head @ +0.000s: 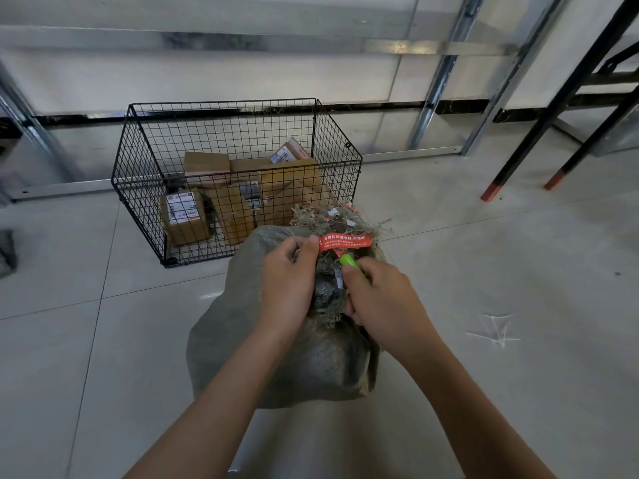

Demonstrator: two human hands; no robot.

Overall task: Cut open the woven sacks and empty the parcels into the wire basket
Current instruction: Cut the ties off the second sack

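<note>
A grey woven sack (242, 340) stands on the tiled floor in front of me, its bunched neck frayed and tied with an orange seal tag (344, 242). My left hand (288, 283) grips the sack's neck just left of the tag. My right hand (380, 295) holds a green-handled cutter (347, 260), its tip under the tag at the neck. Beyond the sack stands the black wire basket (138, 160) with several cardboard parcels (185, 217) inside.
A black metal table frame with orange-tipped legs (491, 191) stands at the right. Silver metal rails (62, 188) run along the wall behind the basket. A dark object (7, 252) lies at the far left edge of the floor.
</note>
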